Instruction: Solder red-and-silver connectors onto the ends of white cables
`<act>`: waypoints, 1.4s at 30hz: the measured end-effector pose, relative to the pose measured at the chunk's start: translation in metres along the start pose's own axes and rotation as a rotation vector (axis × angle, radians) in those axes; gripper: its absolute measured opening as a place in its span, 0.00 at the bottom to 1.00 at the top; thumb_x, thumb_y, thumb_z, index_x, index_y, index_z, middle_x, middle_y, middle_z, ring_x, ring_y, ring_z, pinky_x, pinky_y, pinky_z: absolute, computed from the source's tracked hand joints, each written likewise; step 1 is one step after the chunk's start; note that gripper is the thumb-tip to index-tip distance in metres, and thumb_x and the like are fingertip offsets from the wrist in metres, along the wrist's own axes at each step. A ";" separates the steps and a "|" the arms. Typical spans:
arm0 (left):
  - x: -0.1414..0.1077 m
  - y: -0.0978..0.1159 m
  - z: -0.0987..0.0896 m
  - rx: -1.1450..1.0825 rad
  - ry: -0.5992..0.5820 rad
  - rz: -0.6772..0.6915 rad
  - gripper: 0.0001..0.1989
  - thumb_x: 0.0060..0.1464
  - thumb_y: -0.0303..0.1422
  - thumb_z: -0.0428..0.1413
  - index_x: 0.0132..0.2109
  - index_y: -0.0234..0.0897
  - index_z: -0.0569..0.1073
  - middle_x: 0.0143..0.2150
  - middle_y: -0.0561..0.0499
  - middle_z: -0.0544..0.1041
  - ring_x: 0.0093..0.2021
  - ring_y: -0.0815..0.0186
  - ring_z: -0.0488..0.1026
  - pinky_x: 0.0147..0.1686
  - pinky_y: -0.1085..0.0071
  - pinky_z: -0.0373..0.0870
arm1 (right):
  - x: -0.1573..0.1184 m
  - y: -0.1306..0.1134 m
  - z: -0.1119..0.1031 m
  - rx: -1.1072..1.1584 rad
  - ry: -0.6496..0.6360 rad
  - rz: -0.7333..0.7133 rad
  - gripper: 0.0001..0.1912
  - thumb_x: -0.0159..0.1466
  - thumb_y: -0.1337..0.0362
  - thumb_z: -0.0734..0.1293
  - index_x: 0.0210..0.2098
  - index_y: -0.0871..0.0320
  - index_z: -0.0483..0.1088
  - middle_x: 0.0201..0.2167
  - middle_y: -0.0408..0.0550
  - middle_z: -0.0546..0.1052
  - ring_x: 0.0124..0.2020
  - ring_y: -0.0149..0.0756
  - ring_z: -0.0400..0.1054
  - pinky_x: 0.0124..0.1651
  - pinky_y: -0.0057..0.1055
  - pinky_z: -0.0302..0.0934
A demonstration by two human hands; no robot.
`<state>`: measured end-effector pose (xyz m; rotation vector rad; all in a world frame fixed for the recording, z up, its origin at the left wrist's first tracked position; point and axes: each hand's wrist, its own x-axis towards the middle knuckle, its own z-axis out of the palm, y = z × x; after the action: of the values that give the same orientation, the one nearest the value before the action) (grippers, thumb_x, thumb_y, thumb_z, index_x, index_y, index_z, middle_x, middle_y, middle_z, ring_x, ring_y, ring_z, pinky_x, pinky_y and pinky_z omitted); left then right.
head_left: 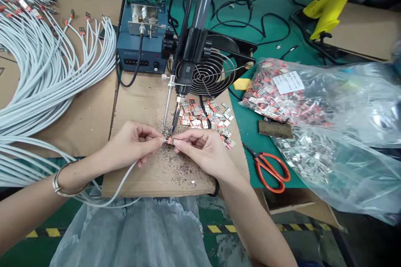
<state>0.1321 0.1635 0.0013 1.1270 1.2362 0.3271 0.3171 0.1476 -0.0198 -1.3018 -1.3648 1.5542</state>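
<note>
Between thumb and fingers my left hand (138, 142) pinches the end of a light grey cable (123, 183), whose length trails down from the palm. My right hand (200, 148) is closed on a small orange-and-silver USB connector (170, 140), which meets the cable end. Right above the connector is the tip of a soldering iron (176, 119) fixed in a stand, with a thin bent solder feed tube (167, 108) beside it. The fingers partly cover the joint, so its contacts are too small to make out.
Loose connectors (196, 114) lie behind my right hand on the cardboard (138, 181). A fan (216, 71) and blue solder feeder (125, 56) stand behind. Bundled cables (78, 75) are at left; orange-handled scissors (272, 171), a brown sponge (275, 129) and bags of parts (282, 91) at right.
</note>
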 end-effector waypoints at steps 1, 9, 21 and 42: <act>0.000 0.000 0.000 0.006 -0.002 0.000 0.07 0.52 0.32 0.56 0.33 0.31 0.75 0.16 0.59 0.66 0.12 0.76 0.62 0.11 0.83 0.62 | 0.000 0.000 0.000 -0.004 -0.003 -0.001 0.07 0.54 0.62 0.69 0.29 0.60 0.76 0.20 0.46 0.77 0.22 0.31 0.68 0.24 0.27 0.60; -0.002 -0.003 -0.002 0.029 -0.061 0.057 0.09 0.52 0.35 0.56 0.33 0.33 0.76 0.17 0.58 0.66 0.14 0.76 0.63 0.13 0.82 0.62 | -0.002 0.000 -0.004 0.017 -0.046 -0.006 0.09 0.54 0.61 0.70 0.30 0.61 0.76 0.21 0.46 0.77 0.22 0.30 0.67 0.24 0.26 0.59; -0.051 -0.023 0.032 -0.147 -0.213 -0.001 0.09 0.51 0.34 0.57 0.37 0.34 0.79 0.22 0.56 0.70 0.19 0.75 0.65 0.20 0.81 0.65 | -0.041 -0.019 -0.012 0.077 -0.241 -0.039 0.08 0.55 0.61 0.70 0.26 0.61 0.74 0.17 0.44 0.73 0.18 0.28 0.63 0.21 0.24 0.56; -0.083 -0.045 0.042 -0.205 -0.200 0.112 0.13 0.53 0.38 0.56 0.37 0.33 0.78 0.22 0.54 0.70 0.18 0.74 0.64 0.18 0.79 0.63 | -0.060 -0.015 0.009 0.172 -0.287 -0.123 0.08 0.55 0.60 0.71 0.24 0.58 0.73 0.15 0.42 0.70 0.15 0.27 0.59 0.17 0.24 0.51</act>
<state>0.1227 0.0610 0.0084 1.0272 0.9441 0.4059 0.3228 0.0919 0.0084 -0.8999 -1.4169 1.7783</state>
